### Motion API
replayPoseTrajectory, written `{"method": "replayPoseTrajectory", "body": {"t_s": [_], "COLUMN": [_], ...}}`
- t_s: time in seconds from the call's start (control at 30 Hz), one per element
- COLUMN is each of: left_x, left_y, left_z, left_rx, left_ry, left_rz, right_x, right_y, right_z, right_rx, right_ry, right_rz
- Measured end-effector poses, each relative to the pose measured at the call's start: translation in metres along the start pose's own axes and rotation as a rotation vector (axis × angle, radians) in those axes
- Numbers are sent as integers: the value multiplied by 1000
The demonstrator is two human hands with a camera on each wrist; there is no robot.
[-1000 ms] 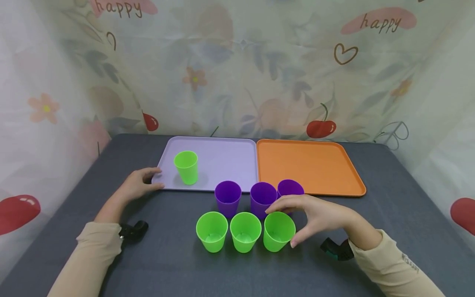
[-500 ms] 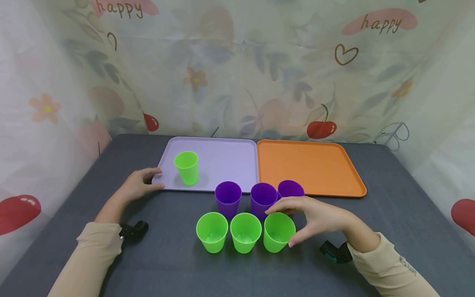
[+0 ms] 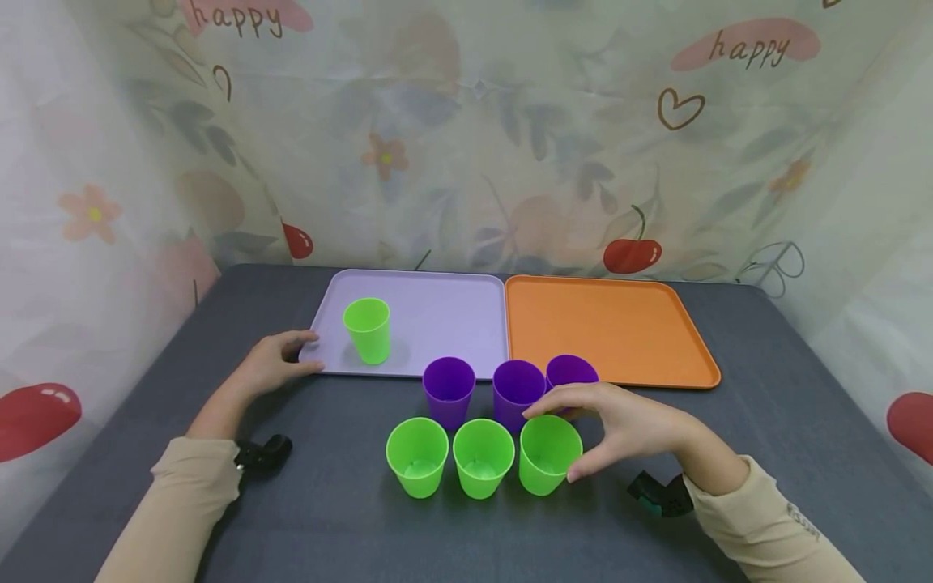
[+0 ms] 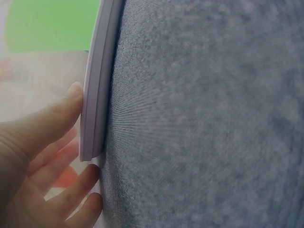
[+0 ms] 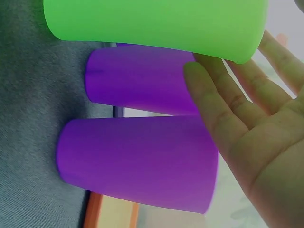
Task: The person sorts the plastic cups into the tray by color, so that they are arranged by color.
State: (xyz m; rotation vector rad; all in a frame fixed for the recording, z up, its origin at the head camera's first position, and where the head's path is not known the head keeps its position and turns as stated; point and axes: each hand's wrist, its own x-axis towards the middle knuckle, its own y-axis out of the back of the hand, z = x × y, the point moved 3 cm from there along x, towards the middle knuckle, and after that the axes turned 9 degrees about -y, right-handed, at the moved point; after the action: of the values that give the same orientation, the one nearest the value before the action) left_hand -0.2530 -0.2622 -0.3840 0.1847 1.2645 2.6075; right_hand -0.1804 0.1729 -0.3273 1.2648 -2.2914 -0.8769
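At the near left corner of the lilac tray (image 3: 452, 312), my left hand (image 3: 264, 364) has its thumb at the front edge and its fingers by the left side. The left wrist view shows its thumb (image 4: 57, 114) at the tray's rim. One green cup (image 3: 369, 332) stands upright on that tray. My right hand (image 3: 619, 421) spreads around the rightmost green cup (image 3: 543, 465), thumb near its close right side, fingers over its far rim. In the right wrist view, the fingers (image 5: 209, 90) extend fairly straight between this cup and a purple cup (image 5: 137, 161).
Two more green cups, a left one (image 3: 417, 461) and a middle one (image 3: 483, 461), share the front row. Behind them stand three purple cups, the leftmost cup (image 3: 448, 397) beside the lilac tray's front edge. An orange tray (image 3: 605, 328) lies right of the lilac one.
Almost nothing moves. The right thumb has shifted slightly left toward the rightmost green cup, and the left hand stays at the tray corner.
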Motion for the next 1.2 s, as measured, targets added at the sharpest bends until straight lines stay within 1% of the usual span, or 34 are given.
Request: {"method": "replayPoseTrajectory", "body": {"t_s": [0.07,0.17,0.27,0.37,0.57,0.67,0.87,0.93,1.13,1.17,1.2], "left_x": [0,0,0,0,1,1,1,2,2,2,2], "left_y": [0,-1,-1,-1,-1,-1,-1,-1,-1,-2,-2], "left_z": [-1,-2,-3,-4,-2,-1,-2,-3,-3,-3,-3], "left_rx": [-1,1,0,-1,0,3,1,0,2,3,3], "left_ry": [0,-4,-6,-2,-5,-6,-6,-6,-3,-3,-2], "left_rz": [0,2,5,5,16,23,22,21,24,25,24], "right_x": [0,-1,-2,-2,-3,-2,-1,-1,2,3,3], "right_y": [2,5,10,16,28,33,42,45,54,56,58], "right_z": [-1,-4,-8,-12,-20,-23,-27,-28,-37,-38,-39], "right_rx": [-3,-34,-51,-67,-79,-70,-49,-47,-52,-56,-58], "right_ry": [-2,-7,-36,-44,19,21,-30,-33,108,125,121], "right_rz": [0,6,14,26,57,60,44,41,44,47,51]}}
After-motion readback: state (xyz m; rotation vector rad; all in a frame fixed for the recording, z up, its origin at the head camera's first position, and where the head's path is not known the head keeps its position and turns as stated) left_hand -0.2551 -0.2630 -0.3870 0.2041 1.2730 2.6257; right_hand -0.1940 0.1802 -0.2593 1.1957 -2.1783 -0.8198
